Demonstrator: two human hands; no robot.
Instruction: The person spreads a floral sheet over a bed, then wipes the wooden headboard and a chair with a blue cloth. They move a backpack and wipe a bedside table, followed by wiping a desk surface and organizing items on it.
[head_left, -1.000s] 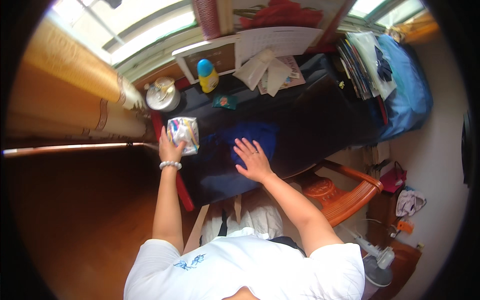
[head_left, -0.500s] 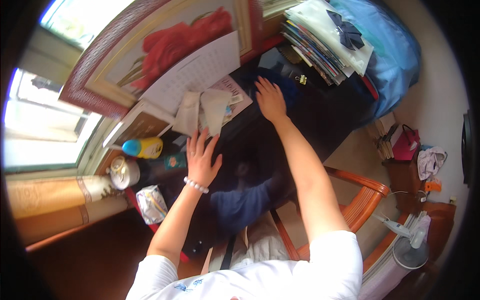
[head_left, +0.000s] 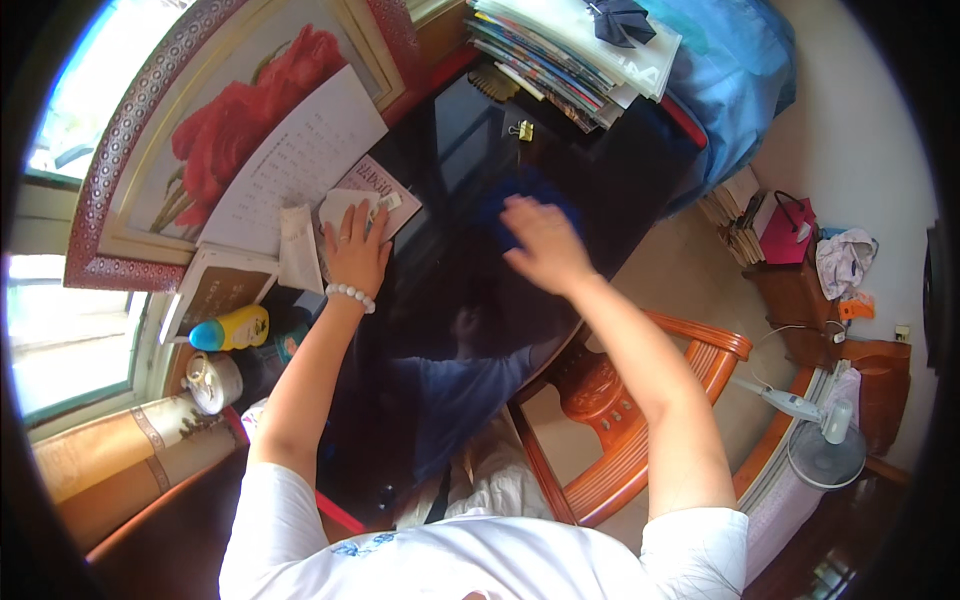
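Fingers spread, my left hand (head_left: pixel 358 250) lies on some loose papers (head_left: pixel 300 245) and a printed pink-and-white booklet (head_left: pixel 372 188) on the glossy black desk (head_left: pixel 440 270). A ring and a white bead bracelet (head_left: pixel 351 294) are on that hand and wrist. Farther right, my right hand (head_left: pixel 548 245) is smeared by motion, its fingers stretched out flat over a dark blue cloth (head_left: pixel 562 205). The palm hides part of the cloth, and no grip on it shows.
A framed rose picture (head_left: pixel 260 95) and a printed sheet (head_left: pixel 300 165) lean at the back left. Near them are a yellow bottle (head_left: pixel 240 327) and a round tin (head_left: pixel 213 382). Magazines (head_left: pixel 560 70) are stacked at the back, beside a binder clip (head_left: pixel 521 130). A wooden chair (head_left: pixel 640 430) stands right.
My left hand has moved from the desk in front of the papers onto them, and the papers lie differently. My right hand now covers part of the blue cloth. The view has shifted.
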